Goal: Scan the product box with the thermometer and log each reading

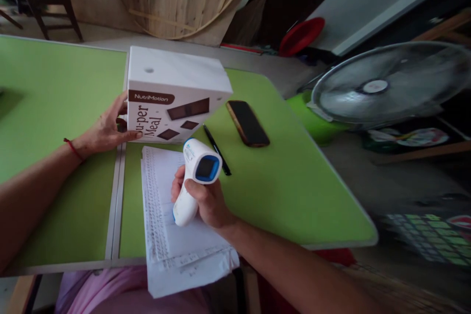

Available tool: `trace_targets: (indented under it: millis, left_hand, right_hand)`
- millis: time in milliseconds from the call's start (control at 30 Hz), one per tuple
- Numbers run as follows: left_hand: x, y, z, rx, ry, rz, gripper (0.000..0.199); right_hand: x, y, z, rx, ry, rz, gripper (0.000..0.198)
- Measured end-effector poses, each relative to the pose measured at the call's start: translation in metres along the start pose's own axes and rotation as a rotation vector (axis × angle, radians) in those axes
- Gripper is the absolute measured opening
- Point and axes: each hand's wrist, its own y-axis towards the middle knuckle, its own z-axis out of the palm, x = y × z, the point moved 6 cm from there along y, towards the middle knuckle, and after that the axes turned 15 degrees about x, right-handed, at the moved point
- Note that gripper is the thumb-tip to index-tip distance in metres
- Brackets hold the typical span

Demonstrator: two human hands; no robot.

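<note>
We see our right hand (206, 201) wrapped tight round the grip of a handheld scanner (195, 179), a smooth white plastic pistol shape with a blue-rimmed dark window at its rounded head; the fingers are curled fully closed on the handle, and the head tilts up toward the box. Our left hand (106, 130) lies against the left side of a white cardboard box (172, 95), fingers spread and thumb pressed to its front edge, steadying it rather than gripping it whole; the box is a crisp rectangular block, standing tilted on the green table (55, 108), its matt front printed with a brown label and dark slab shapes. Under the scanner lie sheets of paper (176, 235), thin, white, printed in fine rows, their lower edge hanging over the table's rim; just beside them a slim black pen (217, 149) lies slanted, and near it a flat dark phone (247, 123) with rounded corners and a brown edge. Off to the right stands a fan (386, 86), round, with a wire cage.
</note>
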Motion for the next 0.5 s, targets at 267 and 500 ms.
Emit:
trace_targets:
  millis: [267,500]
  left_hand:
    - [-0.101,-0.026,0.033,-0.357,0.803,0.578,0.023]
    - [-0.082,-0.018,0.135,0.526,0.72,-0.128,0.081]
  right_hand:
    - [-0.004,0.003,-0.002,-0.042,0.087,-0.024,0.041]
    - [0.032,-0.003,-0.013,-0.07,0.015,-0.041,0.041]
